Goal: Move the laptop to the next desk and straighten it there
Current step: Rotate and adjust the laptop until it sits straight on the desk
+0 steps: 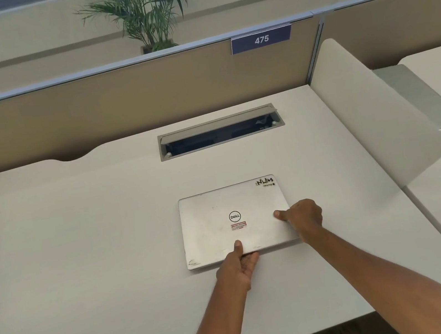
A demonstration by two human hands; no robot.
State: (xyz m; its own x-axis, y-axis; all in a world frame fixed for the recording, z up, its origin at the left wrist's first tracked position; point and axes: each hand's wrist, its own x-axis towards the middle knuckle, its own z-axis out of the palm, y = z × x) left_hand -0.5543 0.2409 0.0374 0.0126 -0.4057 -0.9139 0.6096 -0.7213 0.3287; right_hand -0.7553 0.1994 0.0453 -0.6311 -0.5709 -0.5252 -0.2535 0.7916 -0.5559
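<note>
Fingers of the left hand point(238, 269) and right hand point(305, 218) are clamping the closed Dell laptop point(223, 224) (lid stickered) lying on the white desk point(81, 248).

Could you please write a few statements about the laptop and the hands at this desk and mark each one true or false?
1. The laptop is closed. True.
2. The left hand grips the laptop's far edge. False: it holds the near edge.
3. The right hand holds the laptop's right side. True.
4. The desk sign reads 457. False: it reads 475.
5. The cable tray lies beyond the laptop. True.
</note>
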